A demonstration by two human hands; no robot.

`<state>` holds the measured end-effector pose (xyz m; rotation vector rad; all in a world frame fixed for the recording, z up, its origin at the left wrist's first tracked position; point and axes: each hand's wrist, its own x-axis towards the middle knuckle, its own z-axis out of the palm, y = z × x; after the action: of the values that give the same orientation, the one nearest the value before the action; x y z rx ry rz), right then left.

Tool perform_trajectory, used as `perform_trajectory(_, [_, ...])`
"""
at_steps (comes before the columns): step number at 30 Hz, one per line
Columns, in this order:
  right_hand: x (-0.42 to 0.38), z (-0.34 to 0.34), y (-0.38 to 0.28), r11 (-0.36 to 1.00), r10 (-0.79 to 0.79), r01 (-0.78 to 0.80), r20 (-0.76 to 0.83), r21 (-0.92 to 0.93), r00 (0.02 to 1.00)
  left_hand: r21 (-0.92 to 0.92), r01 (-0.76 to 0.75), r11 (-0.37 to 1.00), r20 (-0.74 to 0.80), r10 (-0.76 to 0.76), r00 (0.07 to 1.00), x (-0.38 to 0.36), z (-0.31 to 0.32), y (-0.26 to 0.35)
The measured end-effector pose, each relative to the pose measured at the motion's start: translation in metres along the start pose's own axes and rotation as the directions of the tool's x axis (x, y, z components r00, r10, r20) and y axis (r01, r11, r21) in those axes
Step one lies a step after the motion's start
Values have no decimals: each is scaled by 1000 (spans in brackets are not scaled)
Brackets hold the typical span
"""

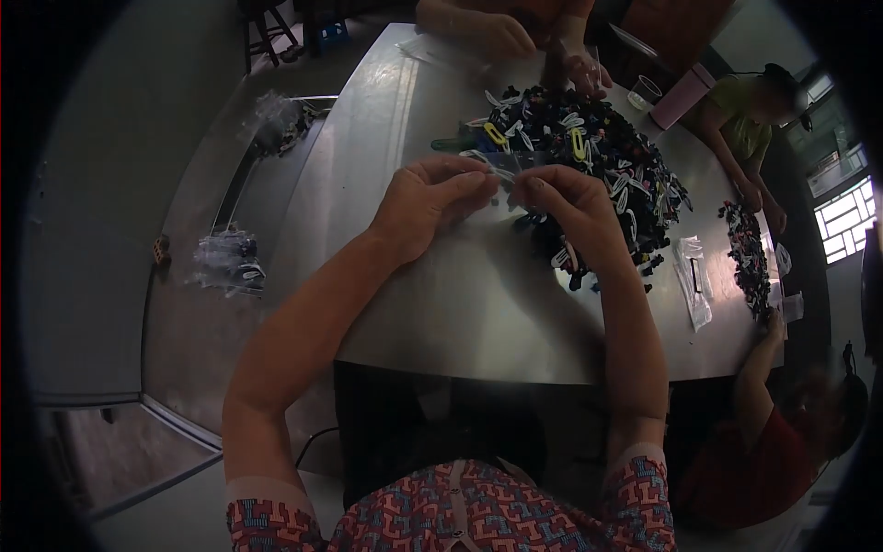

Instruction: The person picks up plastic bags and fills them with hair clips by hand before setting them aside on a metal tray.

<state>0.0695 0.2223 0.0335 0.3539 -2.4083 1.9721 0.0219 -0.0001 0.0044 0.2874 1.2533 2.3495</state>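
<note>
Both my hands are raised over the near side of a metal table (432, 322). Between them is a small clear plastic bag (511, 164), with my left hand (428, 198) pinching one side and my right hand (579, 210) pinching the other. Something pale and thin shows at the bag, too small to make out. Just beyond my fingers lies a large pile of hair clips (635, 170), mostly black and white, with a yellow clip (579, 144) among them.
Across the table are another person's hands (504, 37). A clear cup (644, 92) and a pink box (682, 96) stand at the back right. Flat plastic bags (693, 283) lie right, near a smaller clip pile (747, 258) where others work. Filled bags (230, 262) lie at left.
</note>
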Motion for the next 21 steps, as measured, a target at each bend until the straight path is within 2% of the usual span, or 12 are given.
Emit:
perform_trajectory(7, [0, 3, 4, 999, 39, -39, -12, -24, 999, 28, -8, 1000, 72, 6, 997, 1, -3, -4])
perform_trajectory(13, [0, 4, 3, 998, 27, -31, -86, -49, 996, 107, -26, 994, 117, 14, 993, -1, -1, -3])
perform_trajectory(15, [0, 2, 3, 975, -104, 75, -130, -211, 986, 138, -23, 990, 144, 3, 990, 2, -2, 4])
perform_trajectory(16, [-1, 2, 1, 975, -102, 73, -130, -210, 986, 214, -16, 977, 116, -10, 993, 3, -3, 10])
perform_trajectory(18, [-4, 3, -7, 864, -223, 160, -77, -477, 972, 292, -5, 956, 87, -21, 996, 3, -8, 26])
perform_trajectory(19, [-5, 5, -11, 866, -223, 160, -79, -474, 972, 409, -72, 910, 157, 7, 988, 2, -12, 35])
perform_trajectory(20, [-6, 8, -16, 814, -301, 228, -52, -535, 952, 513, -143, 846, 230, 25, 973, 1, -13, 42])
perform_trajectory(21, [-6, 11, -18, 752, -375, 291, -21, -592, 927, 517, -141, 844, 229, 22, 973, -2, -11, 46])
